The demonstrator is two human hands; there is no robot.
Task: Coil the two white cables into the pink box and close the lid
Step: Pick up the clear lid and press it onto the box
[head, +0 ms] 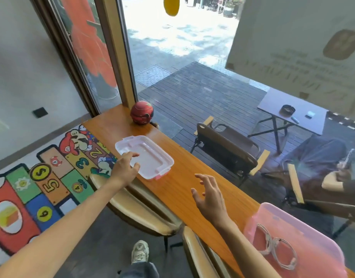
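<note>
At frame centre, lid (147, 155) lies flat on wooden bench (178, 189); left hand (124, 167) reaches onto its near edge, fingers (132, 155) curled at rim, grip unclear; right hand (208, 195) hovers above bench, fingers spread, released; lower right, pink box (305, 223) open, two white cables (277, 245) coiled inside; red ball (141, 115) upper centre by window.
</note>
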